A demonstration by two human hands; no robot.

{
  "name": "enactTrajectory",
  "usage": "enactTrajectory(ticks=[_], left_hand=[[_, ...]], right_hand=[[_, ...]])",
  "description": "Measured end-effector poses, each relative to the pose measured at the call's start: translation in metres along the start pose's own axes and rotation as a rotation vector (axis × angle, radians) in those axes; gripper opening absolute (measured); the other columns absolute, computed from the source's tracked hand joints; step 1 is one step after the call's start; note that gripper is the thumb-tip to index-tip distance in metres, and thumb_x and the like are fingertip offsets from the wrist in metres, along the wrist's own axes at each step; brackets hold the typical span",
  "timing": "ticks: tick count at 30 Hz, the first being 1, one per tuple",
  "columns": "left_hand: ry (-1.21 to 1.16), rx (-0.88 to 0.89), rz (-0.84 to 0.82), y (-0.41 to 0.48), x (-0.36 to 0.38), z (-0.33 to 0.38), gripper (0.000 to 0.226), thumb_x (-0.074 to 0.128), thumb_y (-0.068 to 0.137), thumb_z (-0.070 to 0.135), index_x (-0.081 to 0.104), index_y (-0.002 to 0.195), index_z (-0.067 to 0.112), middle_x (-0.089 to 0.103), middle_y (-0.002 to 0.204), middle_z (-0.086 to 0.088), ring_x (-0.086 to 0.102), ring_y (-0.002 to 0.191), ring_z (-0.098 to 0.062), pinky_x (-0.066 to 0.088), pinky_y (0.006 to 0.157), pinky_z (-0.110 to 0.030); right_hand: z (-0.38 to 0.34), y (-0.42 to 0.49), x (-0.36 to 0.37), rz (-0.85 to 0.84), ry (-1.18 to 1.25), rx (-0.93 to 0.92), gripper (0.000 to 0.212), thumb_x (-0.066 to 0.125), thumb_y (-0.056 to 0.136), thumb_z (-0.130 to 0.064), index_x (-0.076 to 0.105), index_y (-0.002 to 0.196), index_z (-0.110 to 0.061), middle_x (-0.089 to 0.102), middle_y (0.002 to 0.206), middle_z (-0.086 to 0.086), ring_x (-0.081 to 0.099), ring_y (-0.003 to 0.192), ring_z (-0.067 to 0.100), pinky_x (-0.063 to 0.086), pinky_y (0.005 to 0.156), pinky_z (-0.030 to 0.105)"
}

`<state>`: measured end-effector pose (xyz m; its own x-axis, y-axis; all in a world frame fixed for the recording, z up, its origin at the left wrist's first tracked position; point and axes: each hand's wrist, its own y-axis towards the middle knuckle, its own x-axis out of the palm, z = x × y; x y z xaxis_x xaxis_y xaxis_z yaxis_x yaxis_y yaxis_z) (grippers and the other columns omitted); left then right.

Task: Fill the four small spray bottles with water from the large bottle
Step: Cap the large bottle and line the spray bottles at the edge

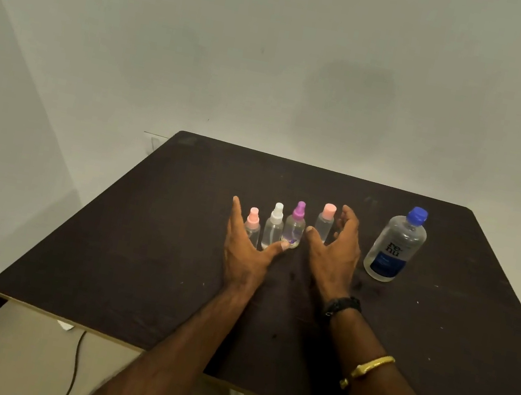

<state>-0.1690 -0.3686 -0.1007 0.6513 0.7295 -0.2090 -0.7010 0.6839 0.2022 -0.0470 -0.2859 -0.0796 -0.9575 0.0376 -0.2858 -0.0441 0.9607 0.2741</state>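
Observation:
Several small clear spray bottles stand in a row on the dark table (139, 245): a pink-capped one (252, 227), a white-capped one (274, 226), a purple-capped one (295, 226) and a taller pink-capped one (325, 222). My left hand (248, 251) is spread just in front of the left end of the row, thumb tip near the purple-capped bottle. My right hand (336, 252) is spread beside the taller pink-capped bottle, fingers behind its right side. Neither hand holds anything. The large clear bottle (395, 245) with blue cap and blue label stands upright to the right.
The table's back edge runs close to a pale wall. Its front edge (89, 329) lies near my body, with a cable (74, 370) on the light floor below at the left. Open tabletop stretches left and right of the bottles.

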Motion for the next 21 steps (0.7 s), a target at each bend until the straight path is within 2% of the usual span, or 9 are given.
enactTrajectory(ticks=[4,7,9,12,14,15,17,21], left_hand=[[-0.048,-0.052,-0.054,0.005,0.001,-0.007,0.115,0.093,0.068,0.032,0.023,0.16,0.025,0.04,0.159,0.004,0.039,0.145,-0.015,0.038,0.116,-0.035],[-0.032,-0.055,-0.035,0.01,0.002,-0.009,0.1,0.09,0.072,0.019,0.034,0.156,0.019,0.047,0.154,0.001,0.043,0.14,-0.014,0.036,0.109,-0.024],[-0.025,-0.065,-0.022,0.012,0.002,-0.01,0.091,0.089,0.073,0.013,0.041,0.151,0.018,0.054,0.147,0.0,0.048,0.129,-0.008,0.037,0.103,-0.02],[0.008,-0.037,-0.033,0.017,0.001,-0.013,0.072,0.088,0.074,0.013,0.056,0.137,0.019,0.064,0.124,0.008,0.057,0.113,-0.005,0.04,0.088,-0.007],[0.053,-0.015,-0.056,0.02,-0.001,-0.012,0.052,0.087,0.075,0.014,0.065,0.122,0.017,0.067,0.106,0.01,0.063,0.099,-0.009,0.047,0.081,-0.011],[0.066,-0.015,-0.068,0.022,-0.002,-0.012,0.045,0.086,0.077,0.013,0.067,0.117,0.017,0.067,0.101,0.011,0.064,0.093,-0.008,0.05,0.08,-0.015],[0.063,-0.018,-0.082,0.025,-0.003,-0.012,0.039,0.085,0.078,0.013,0.068,0.113,0.017,0.066,0.097,0.011,0.062,0.086,-0.003,0.048,0.076,-0.013],[0.045,-0.014,-0.096,0.03,-0.002,-0.016,0.037,0.084,0.079,0.012,0.067,0.112,0.019,0.066,0.094,0.014,0.061,0.083,0.005,0.043,0.07,-0.008]], right_hand=[[0.01,0.014,0.0,-0.073,-0.017,0.097,0.084,0.075,0.089,-0.013,0.029,0.158,-0.022,0.04,0.16,0.006,0.04,0.147,0.022,0.037,0.119,0.038],[0.013,0.022,0.0,-0.107,-0.086,0.108,0.081,0.075,0.09,-0.011,0.03,0.157,-0.021,0.043,0.159,0.006,0.042,0.145,0.023,0.038,0.115,0.036],[0.015,0.026,0.0,-0.133,-0.128,0.103,0.076,0.074,0.091,-0.011,0.035,0.155,-0.02,0.049,0.154,0.005,0.047,0.141,0.024,0.041,0.112,0.035],[0.02,0.03,0.0,-0.169,-0.195,0.08,0.059,0.073,0.092,-0.013,0.047,0.145,-0.018,0.058,0.143,0.006,0.056,0.13,0.025,0.047,0.105,0.035],[0.021,0.031,-0.002,-0.184,-0.201,0.06,0.045,0.071,0.093,-0.013,0.055,0.136,-0.016,0.064,0.131,0.004,0.061,0.119,0.021,0.047,0.096,0.029],[0.02,0.031,-0.003,-0.196,-0.193,0.058,0.041,0.07,0.094,-0.013,0.057,0.133,-0.015,0.065,0.124,0.001,0.061,0.112,0.017,0.045,0.091,0.026],[0.02,0.031,-0.005,-0.243,-0.18,0.053,0.038,0.069,0.095,-0.014,0.058,0.131,-0.016,0.061,0.116,-0.006,0.058,0.105,0.01,0.043,0.088,0.024],[0.026,0.029,-0.007,-0.353,-0.13,0.042,0.036,0.071,0.092,-0.012,0.06,0.124,-0.023,0.066,0.117,-0.007,0.062,0.105,0.01,0.051,0.094,0.03]])
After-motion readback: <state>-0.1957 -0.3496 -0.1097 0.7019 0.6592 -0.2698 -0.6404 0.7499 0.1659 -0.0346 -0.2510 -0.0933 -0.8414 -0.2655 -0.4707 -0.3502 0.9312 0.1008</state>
